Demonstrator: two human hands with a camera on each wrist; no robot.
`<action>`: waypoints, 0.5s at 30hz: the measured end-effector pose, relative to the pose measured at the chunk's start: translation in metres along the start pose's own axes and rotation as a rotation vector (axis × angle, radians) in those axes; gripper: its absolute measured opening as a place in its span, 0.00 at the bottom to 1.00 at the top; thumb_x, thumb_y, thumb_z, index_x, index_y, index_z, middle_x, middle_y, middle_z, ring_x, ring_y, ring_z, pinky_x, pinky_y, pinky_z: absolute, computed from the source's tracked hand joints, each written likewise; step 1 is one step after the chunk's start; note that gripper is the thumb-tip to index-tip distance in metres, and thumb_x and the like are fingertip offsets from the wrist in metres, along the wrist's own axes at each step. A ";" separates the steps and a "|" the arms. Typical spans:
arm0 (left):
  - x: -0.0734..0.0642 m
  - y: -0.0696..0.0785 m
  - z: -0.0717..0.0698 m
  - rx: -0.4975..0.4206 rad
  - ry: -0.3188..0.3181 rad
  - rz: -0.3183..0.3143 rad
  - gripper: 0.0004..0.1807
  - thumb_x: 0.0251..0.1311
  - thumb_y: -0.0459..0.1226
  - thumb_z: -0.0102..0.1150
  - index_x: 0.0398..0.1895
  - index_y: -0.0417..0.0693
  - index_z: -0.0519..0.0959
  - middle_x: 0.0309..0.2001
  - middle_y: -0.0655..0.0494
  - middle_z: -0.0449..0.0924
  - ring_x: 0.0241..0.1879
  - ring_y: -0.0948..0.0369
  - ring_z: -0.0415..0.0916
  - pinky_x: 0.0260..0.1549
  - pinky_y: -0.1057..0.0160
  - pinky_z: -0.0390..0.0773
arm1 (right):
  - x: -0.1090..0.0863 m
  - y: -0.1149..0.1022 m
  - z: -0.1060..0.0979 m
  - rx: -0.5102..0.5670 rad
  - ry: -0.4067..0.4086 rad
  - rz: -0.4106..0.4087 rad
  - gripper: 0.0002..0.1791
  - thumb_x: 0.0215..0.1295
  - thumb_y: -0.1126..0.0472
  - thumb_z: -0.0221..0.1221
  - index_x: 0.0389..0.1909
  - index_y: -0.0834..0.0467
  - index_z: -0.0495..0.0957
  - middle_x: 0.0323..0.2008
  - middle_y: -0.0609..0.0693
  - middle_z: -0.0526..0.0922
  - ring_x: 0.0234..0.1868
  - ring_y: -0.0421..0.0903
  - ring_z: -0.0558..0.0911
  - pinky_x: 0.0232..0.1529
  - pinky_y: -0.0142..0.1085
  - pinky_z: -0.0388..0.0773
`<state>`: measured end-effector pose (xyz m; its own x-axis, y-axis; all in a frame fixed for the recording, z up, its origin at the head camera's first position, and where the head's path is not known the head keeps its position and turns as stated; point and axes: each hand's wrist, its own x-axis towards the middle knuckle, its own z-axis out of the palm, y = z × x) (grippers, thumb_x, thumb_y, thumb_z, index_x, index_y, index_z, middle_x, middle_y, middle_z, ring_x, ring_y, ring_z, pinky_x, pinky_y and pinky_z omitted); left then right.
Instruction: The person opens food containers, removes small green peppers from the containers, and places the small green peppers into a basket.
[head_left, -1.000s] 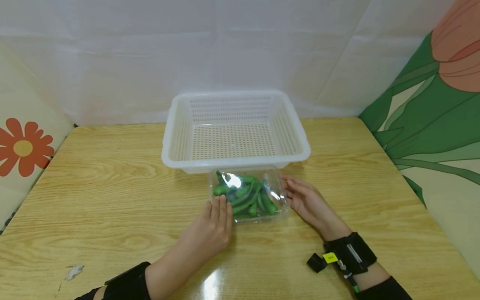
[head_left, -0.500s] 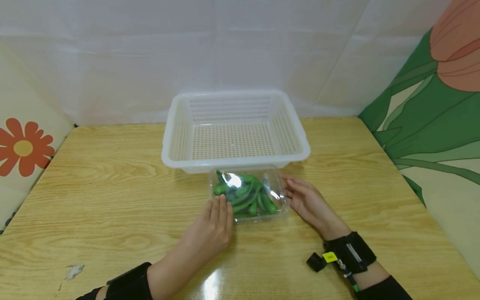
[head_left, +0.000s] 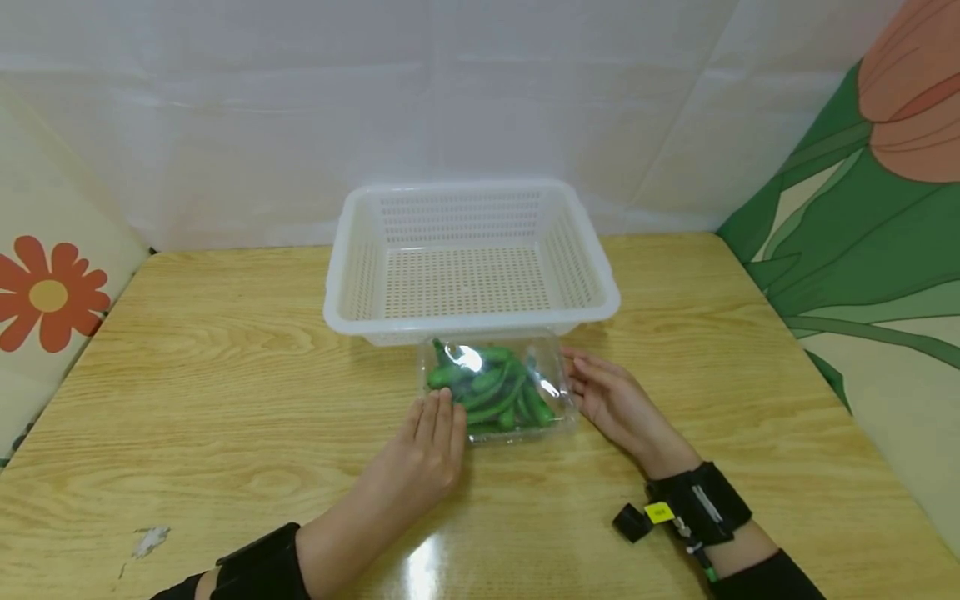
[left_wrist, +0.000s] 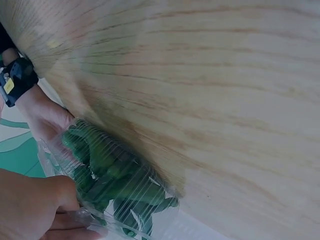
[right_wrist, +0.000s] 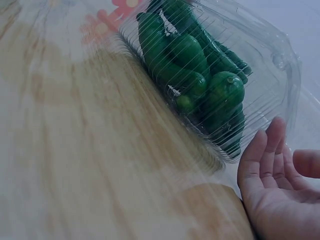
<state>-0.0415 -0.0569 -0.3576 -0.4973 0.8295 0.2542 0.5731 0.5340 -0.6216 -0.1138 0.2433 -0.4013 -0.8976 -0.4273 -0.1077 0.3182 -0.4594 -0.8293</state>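
In the head view a clear plastic box (head_left: 487, 417) of green peppers (head_left: 502, 392) sits on the table with its lid on. My left hand (head_left: 427, 450) is at its front left corner, fingers on top of the lid. The left wrist view shows the left thumb (left_wrist: 65, 192) bent at the box's rim, with fingers on the other side of that edge. My right hand (head_left: 618, 412) is at the box's right end, fingertips against or very near the side. Its thumb (right_wrist: 306, 162) stands off the plastic in the right wrist view.
A white perforated basket (head_left: 472, 323) stands right behind the box, its near rim close to the box's far edge. Behind the wooden table (head_left: 225, 375) hangs a white sheet (head_left: 285, 117). Flower-printed panels border both sides. A small black cube (head_left: 632, 523) hangs by the right wristband.
The hands, box and basket look almost unchanged. Only a very slight shift of the head view shows.
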 end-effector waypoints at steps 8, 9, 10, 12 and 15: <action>-0.001 0.001 -0.003 -0.062 -0.018 -0.042 0.35 0.73 0.22 0.12 0.57 0.37 0.79 0.55 0.39 0.80 0.55 0.49 0.80 0.56 0.58 0.78 | 0.000 0.001 -0.001 0.018 -0.012 -0.006 0.21 0.81 0.65 0.36 0.56 0.57 0.78 0.47 0.53 0.82 0.47 0.44 0.80 0.49 0.32 0.81; -0.001 0.001 -0.003 -0.076 -0.019 -0.053 0.33 0.73 0.23 0.15 0.57 0.36 0.79 0.56 0.38 0.80 0.56 0.49 0.79 0.56 0.57 0.78 | 0.000 0.001 -0.001 0.020 -0.013 -0.006 0.21 0.81 0.65 0.36 0.56 0.57 0.78 0.47 0.53 0.82 0.47 0.44 0.80 0.49 0.32 0.81; -0.002 0.001 -0.003 -0.091 -0.016 -0.065 0.31 0.74 0.24 0.18 0.57 0.36 0.78 0.56 0.38 0.79 0.56 0.48 0.79 0.56 0.57 0.78 | 0.000 0.001 -0.001 0.024 -0.011 -0.006 0.21 0.81 0.65 0.36 0.56 0.57 0.78 0.47 0.53 0.82 0.47 0.44 0.80 0.49 0.31 0.81; -0.003 0.003 -0.003 -0.120 -0.006 -0.090 0.26 0.73 0.27 0.25 0.58 0.35 0.78 0.57 0.37 0.78 0.57 0.47 0.78 0.57 0.56 0.78 | 0.001 0.001 -0.001 0.027 -0.008 -0.006 0.20 0.81 0.65 0.36 0.56 0.57 0.78 0.46 0.52 0.82 0.46 0.43 0.80 0.48 0.31 0.81; -0.005 0.004 -0.003 -0.155 0.013 -0.126 0.24 0.71 0.32 0.32 0.58 0.33 0.77 0.58 0.36 0.77 0.57 0.46 0.78 0.56 0.55 0.78 | 0.001 0.001 0.000 0.034 -0.005 -0.005 0.20 0.81 0.65 0.37 0.55 0.57 0.78 0.45 0.52 0.82 0.45 0.43 0.80 0.47 0.30 0.81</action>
<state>-0.0350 -0.0581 -0.3588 -0.5636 0.7559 0.3332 0.6008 0.6519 -0.4626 -0.1143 0.2427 -0.4022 -0.8978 -0.4286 -0.1011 0.3242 -0.4879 -0.8104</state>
